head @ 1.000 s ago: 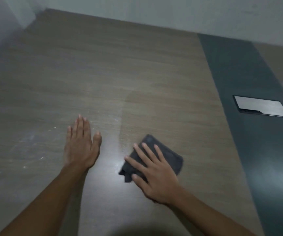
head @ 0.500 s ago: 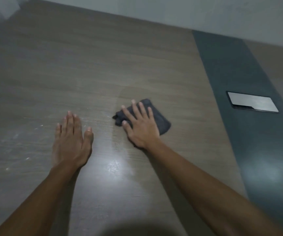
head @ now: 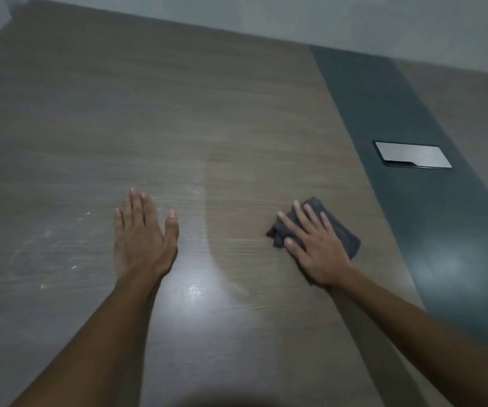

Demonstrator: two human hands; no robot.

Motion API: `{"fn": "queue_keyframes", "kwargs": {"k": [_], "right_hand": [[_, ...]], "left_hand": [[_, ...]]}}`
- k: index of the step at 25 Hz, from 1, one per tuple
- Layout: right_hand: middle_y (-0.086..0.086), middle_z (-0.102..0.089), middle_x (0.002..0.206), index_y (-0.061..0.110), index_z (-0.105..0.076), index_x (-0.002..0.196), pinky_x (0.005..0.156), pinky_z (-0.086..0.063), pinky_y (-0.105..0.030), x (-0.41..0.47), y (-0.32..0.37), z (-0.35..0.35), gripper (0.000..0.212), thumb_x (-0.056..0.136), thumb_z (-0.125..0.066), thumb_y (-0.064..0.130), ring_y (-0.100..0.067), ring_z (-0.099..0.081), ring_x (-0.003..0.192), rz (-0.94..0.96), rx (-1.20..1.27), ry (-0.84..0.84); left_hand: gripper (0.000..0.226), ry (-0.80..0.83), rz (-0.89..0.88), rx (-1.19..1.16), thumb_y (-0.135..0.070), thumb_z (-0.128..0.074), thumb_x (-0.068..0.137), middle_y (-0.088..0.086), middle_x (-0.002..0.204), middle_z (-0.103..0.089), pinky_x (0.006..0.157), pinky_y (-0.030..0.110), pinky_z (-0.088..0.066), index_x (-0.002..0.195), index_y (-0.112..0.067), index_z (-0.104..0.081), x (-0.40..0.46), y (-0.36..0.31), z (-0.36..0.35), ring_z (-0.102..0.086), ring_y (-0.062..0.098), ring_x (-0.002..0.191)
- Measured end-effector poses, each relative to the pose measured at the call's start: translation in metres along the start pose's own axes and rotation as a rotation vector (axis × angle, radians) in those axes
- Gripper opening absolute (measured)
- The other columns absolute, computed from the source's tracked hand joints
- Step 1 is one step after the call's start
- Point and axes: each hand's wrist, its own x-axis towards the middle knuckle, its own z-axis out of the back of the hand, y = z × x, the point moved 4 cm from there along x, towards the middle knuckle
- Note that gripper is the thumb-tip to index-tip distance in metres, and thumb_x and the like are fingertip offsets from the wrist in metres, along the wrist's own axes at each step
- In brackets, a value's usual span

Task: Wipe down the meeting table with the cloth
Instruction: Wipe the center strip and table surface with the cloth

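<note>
Cloth [head: 336, 227] flat under right hand [head: 316, 248]

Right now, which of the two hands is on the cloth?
The right hand, fingers spread flat on the dark cloth. The left hand rests on bare table, touching no cloth.

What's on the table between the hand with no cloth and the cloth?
Nothing but bare wooden table, shiny with a light glare, lies between the left hand and the dark cloth, in the head view.
</note>
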Motion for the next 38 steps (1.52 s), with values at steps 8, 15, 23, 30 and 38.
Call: {"fn": "queue_keyframes", "kwargs": {"k": [8, 15, 23, 30, 38], "right_hand": [[-0.004, -0.007, 0.171, 0.036, -0.017, 0.162, 0.126, -0.004, -0.052, 0.06, 0.105, -0.01, 0.069, 0.097, -0.011, 0.057, -0.028, -0.004, 0.158, -0.009, 0.033, 0.006], [-0.002, -0.005, 0.171, 0.037, -0.016, 0.162, 0.127, -0.003, -0.053, -0.133, 0.143, -0.011, 0.058, 0.108, -0.033, 0.048, -0.024, 0.004, 0.158, 0.496, -0.012, 0.11], [-0.002, -0.011, 0.171, 0.039, -0.02, 0.161, 0.126, -0.006, -0.051, -0.037, 0.06, -0.001, 0.06, 0.103, -0.02, 0.055, -0.026, -0.007, 0.158, 0.13, 0.0, 0.051], [-0.006, -0.012, 0.17, 0.033, -0.022, 0.161, 0.125, -0.005, -0.055, -0.041, 0.135, -0.013, 0.065, 0.1, -0.017, 0.055, -0.029, -0.006, 0.157, 0.27, 0.015, 0.039], [-0.004, -0.006, 0.171, 0.036, -0.018, 0.162, 0.125, -0.006, -0.057, -0.231, 0.097, -0.008, 0.059, 0.107, -0.037, 0.048, -0.027, 0.002, 0.158, 0.831, -0.04, 0.178]], "left_hand": [[0.101, -0.048, -0.031, -0.106, -0.069, 0.022, 0.085, 0.014, 0.166, 0.003, 0.125, 0.037, 0.003, 0.157, -0.003, -0.005, 0.0, -0.001, 0.007, 0.003, 0.021, 0.154], [0.082, 0.072, -0.168, -0.071, -0.059, -0.002, 0.097, 0.013, 0.166, 0.004, 0.125, 0.039, 0.003, 0.157, -0.003, -0.007, -0.089, -0.013, 0.021, 0.006, 0.021, 0.154], [0.082, 0.131, -0.146, 0.024, -0.064, 0.004, 0.095, 0.006, 0.164, 0.02, 0.124, 0.038, 0.008, 0.157, -0.009, 0.009, -0.172, 0.025, 0.012, 0.022, 0.013, 0.15], [0.078, 0.085, -0.125, 0.012, -0.057, -0.004, 0.097, 0.006, 0.166, 0.006, 0.124, 0.035, 0.007, 0.159, -0.009, -0.004, -0.174, 0.033, 0.002, 0.008, 0.015, 0.153], [0.078, 0.092, -0.127, 0.064, -0.06, 0.001, 0.098, 0.004, 0.166, 0.012, 0.125, 0.039, 0.005, 0.158, -0.01, 0.002, -0.213, 0.038, 0.003, 0.013, 0.014, 0.153]]}}
